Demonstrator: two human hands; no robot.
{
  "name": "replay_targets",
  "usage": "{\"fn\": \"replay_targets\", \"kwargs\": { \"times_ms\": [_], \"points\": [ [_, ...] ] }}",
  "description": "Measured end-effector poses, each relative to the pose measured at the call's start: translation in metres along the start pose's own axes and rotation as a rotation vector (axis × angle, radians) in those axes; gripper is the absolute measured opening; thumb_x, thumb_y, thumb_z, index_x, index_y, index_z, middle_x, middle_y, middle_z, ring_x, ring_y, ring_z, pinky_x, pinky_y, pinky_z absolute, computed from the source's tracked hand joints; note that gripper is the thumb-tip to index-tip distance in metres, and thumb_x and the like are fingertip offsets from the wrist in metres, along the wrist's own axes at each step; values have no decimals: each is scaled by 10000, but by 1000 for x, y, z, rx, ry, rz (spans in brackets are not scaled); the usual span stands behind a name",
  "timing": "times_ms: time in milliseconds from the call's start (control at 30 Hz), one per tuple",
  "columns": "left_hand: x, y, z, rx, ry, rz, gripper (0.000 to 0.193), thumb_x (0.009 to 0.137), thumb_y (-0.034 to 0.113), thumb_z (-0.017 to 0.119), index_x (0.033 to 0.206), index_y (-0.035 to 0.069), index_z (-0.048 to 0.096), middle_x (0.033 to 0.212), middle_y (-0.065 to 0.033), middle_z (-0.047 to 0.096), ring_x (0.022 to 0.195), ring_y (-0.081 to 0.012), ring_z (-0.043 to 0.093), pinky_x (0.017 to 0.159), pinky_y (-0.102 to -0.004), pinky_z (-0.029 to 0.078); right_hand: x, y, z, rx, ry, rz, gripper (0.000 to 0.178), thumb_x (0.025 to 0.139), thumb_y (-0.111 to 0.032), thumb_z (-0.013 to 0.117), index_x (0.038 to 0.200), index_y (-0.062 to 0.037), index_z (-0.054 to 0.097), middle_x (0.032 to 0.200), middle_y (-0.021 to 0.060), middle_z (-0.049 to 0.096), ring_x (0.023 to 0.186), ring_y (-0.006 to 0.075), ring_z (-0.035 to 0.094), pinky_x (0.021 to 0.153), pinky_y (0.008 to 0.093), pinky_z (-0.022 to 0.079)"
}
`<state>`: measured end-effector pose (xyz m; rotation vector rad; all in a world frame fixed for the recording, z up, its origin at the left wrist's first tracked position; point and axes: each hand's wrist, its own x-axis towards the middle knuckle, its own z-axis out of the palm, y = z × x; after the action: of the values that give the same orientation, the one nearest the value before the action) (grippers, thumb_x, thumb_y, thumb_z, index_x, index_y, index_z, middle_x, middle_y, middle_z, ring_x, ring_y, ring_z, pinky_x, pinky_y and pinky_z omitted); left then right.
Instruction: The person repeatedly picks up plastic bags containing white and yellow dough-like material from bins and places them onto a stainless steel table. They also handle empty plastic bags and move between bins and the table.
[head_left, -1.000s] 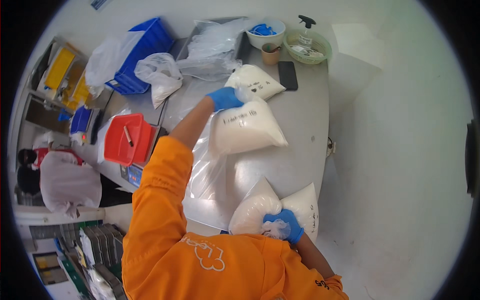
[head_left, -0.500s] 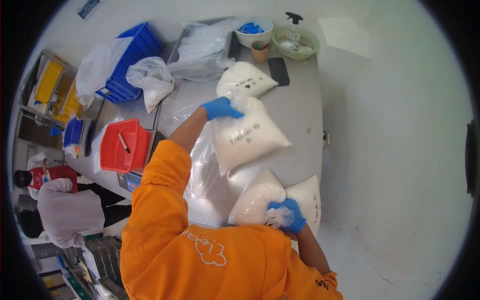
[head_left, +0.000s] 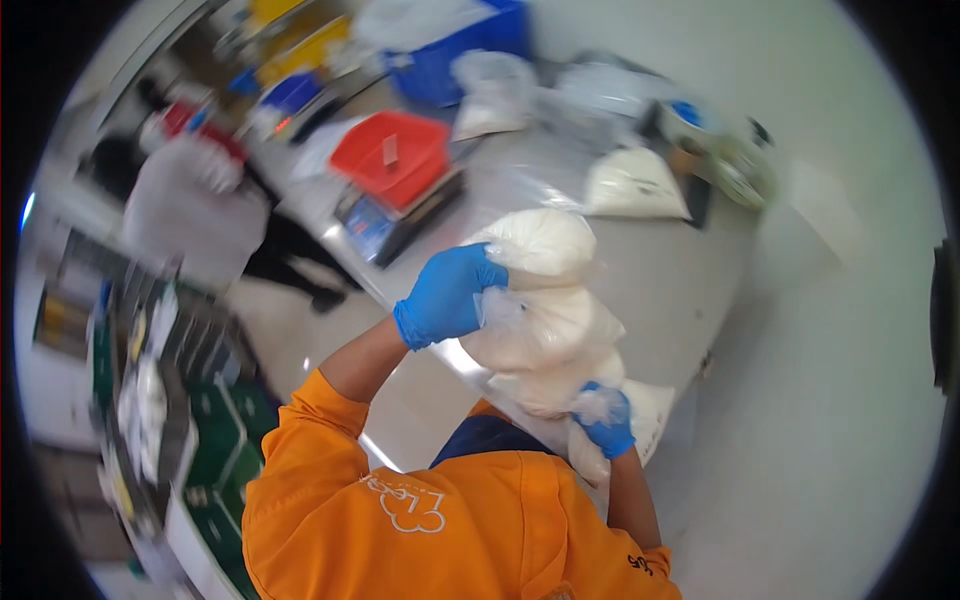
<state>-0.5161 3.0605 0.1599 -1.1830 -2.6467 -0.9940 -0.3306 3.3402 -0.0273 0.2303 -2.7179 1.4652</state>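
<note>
My left hand point(head_left: 455, 293), in a blue glove, is closed around gathered clear plastic of bags filled with white powdery or grainy contents. One full bag point(head_left: 545, 240) bulges at its fingertips; a second bag point(head_left: 560, 325) sits just below, its twisted neck by my fingers. Nearer my body, my gloved right hand point(head_left: 608, 418) grips the bunched neck of another filled bag point(head_left: 550, 385). Beside that hand lies a further white bag point(head_left: 652, 405) with dark handwriting. Farther back stands one more marked bag point(head_left: 635, 185), untouched. Overlap hides how the nearer bags touch.
On the metal table point(head_left: 665, 290) are a red tray point(head_left: 392, 150) on a scale point(head_left: 372, 228), a partly filled bag point(head_left: 495, 95), a blue bin point(head_left: 460, 55) and a green basket point(head_left: 745, 172). A person point(head_left: 195, 205) stands at left. Stacked crates point(head_left: 215, 440) are lower left.
The view has swung, shifting the table rightward in it. My left hand has come nearer my body with the bag, beside those at my right hand. My right hand still grips its bag.
</note>
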Motion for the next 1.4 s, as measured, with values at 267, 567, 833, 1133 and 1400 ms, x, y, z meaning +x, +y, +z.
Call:
{"fn": "replay_targets", "kwargs": {
  "times_ms": [267, 567, 833, 1133, 1400],
  "points": [
    [-310, 23, -44, 186, 382, -695, 254, 760, 339, 771, 810, 97, 714, 867, -136, 690, 801, -356, 657, 721, -415, 529, -21, 14, 2, -202, -128, -158, 187, 828, -189, 663, 932, -45, 605, 890, 131, 601, 900, 342, 576, 838, 452, 465],
    [-630, 17, 9, 163, 333, -1796, 478, 839, 525, 622, 765, 67, 739, 855, -194, 707, 814, -384, 673, 743, -478, 518, 54, -95, 125, -479, -385, -299, 145, 833, -178, 651, 822, -50, 584, 814, 105, 602, 795, 283, 585, 719, 440, 457],
    [-801, -23, 11, -163, 264, -2206, 574, 909, 569, 506, 1015, 64, 757, 1066, -215, 709, 1025, -376, 671, 917, -446, 507, 126, -237, 320, -416, -645, -529, 140, 820, -160, 657, 765, -58, 579, 762, 82, 617, 723, 235, 606, 635, 403, 465],
    [-889, -141, 45, -358, 130, -2384, 544, 861, 542, 578, 1057, 60, 737, 1124, -216, 697, 1047, -397, 663, 921, -472, 519, 273, -400, 622, 82, -1134, -192, 168, 775, -184, 678, 711, -75, 567, 607, 128, 578, 514, 322, 562, 501, 379, 430],
    [-905, -301, -62, -449, 377, -2521, 546, 848, 508, 614, 1149, 61, 704, 1183, -207, 684, 1103, -393, 642, 949, -479, 507, 448, -563, 936, 121, -1279, -825, 140, 796, -193, 686, 741, -105, 593, 637, 135, 587, 568, 358, 573, 519, 391, 445]
  ]
}}
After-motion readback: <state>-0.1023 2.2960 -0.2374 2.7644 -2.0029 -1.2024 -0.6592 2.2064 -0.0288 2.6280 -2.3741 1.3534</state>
